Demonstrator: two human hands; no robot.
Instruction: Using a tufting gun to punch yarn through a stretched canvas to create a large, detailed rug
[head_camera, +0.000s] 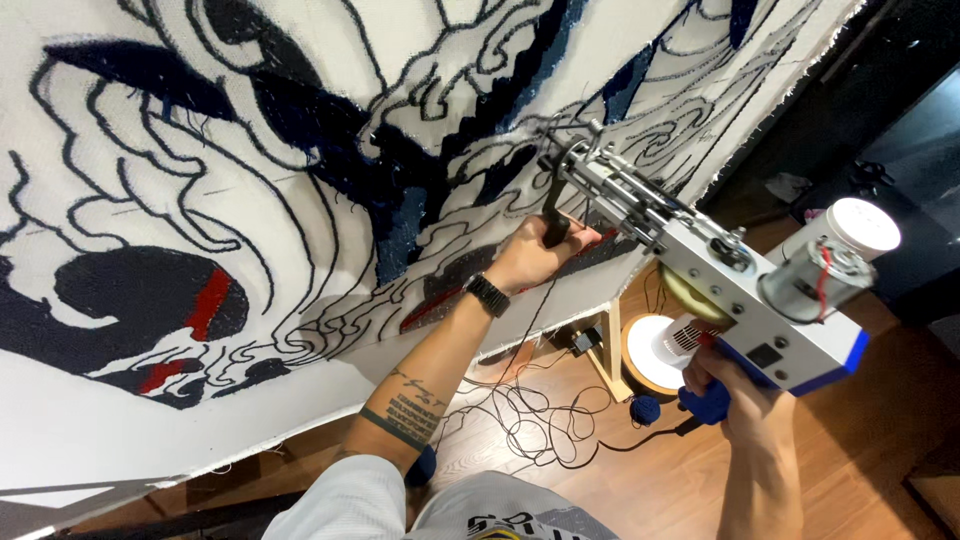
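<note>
White-bodied tufting gun (700, 270) with blue handle, both hands' grip closed around its handles.

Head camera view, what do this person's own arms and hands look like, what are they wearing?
Both hands are bare, no gloves. The left hand has a black band like a watch at the wrist, and the forearm carries dark tattoos: lines of script and a solid band. A light grey short sleeve covers the upper arm. The right hand and forearm show no jewellery or sleeve.
</note>
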